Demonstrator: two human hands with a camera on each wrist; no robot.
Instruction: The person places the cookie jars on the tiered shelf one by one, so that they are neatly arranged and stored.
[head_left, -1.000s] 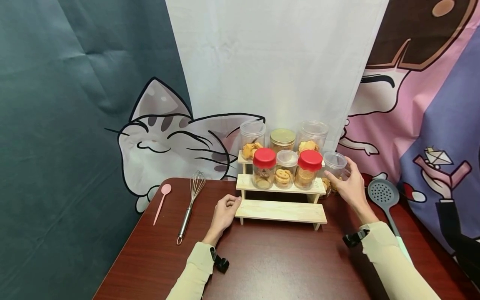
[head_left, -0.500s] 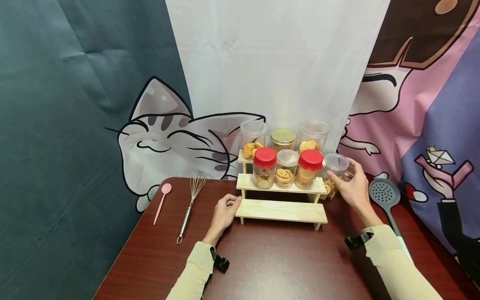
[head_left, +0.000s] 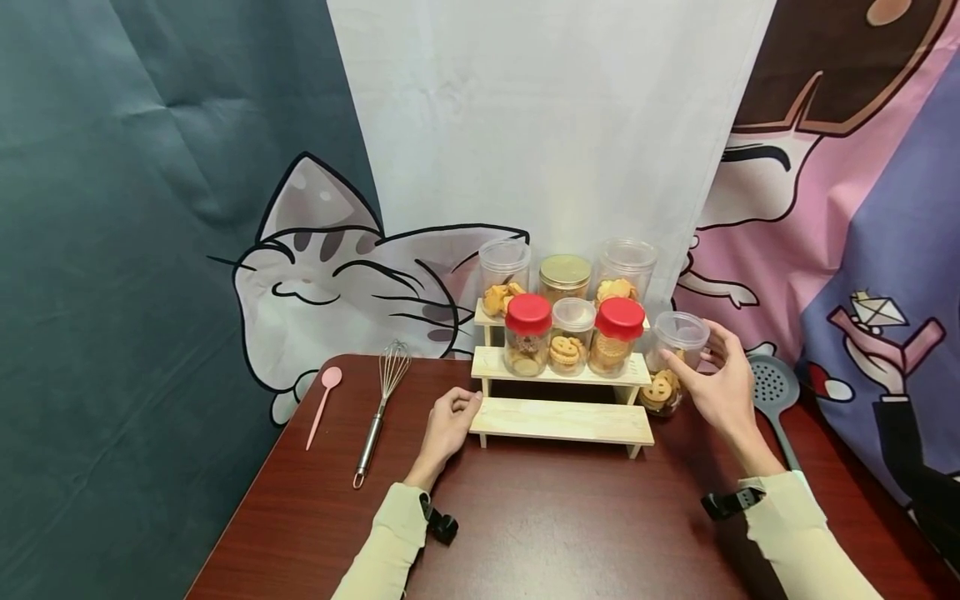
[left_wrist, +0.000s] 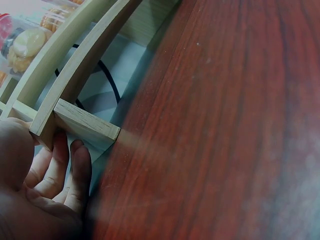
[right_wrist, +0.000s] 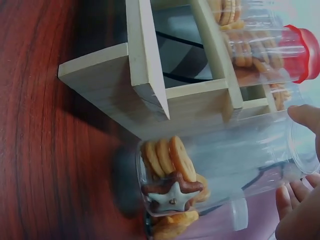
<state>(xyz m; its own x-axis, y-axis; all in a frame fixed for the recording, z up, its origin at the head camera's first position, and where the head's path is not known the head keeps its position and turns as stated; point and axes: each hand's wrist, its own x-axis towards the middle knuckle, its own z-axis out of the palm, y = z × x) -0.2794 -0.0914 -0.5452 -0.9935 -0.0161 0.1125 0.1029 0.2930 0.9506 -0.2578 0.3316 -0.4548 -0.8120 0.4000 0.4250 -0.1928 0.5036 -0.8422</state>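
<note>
A three-step wooden display rack (head_left: pixel 562 421) stands at the table's back. My left hand (head_left: pixel 447 427) pinches the left end of its lowest step, thumb above and fingers under the board (left_wrist: pixel 75 65) in the left wrist view. On the rack's right side, my right hand (head_left: pixel 722 392) holds a clear cookie jar (head_left: pixel 677 354) near its lid, thumb on one side and fingers on the other. Round sandwich cookies (right_wrist: pixel 162 157) and a star-shaped cookie (right_wrist: pixel 172 196) lie in the jar's bottom. The jar is slightly tilted, its base low beside the rack.
Red-lidded jars (head_left: pixel 528 333) flank a clear-lidded jar (head_left: pixel 572 337) on the middle step. Behind them, a gold-lidded jar (head_left: pixel 565 279) stands between two clear jars. A whisk (head_left: pixel 378 412) and pink spoon (head_left: pixel 325 404) lie left, a grey skimmer (head_left: pixel 775 392) right. Another jar (right_wrist: pixel 220 220) shows beyond the held one.
My right hand has brought the cookie jar toward me and a little to the right, out from beside the rack. The left hand has stayed at the lowest step.
</note>
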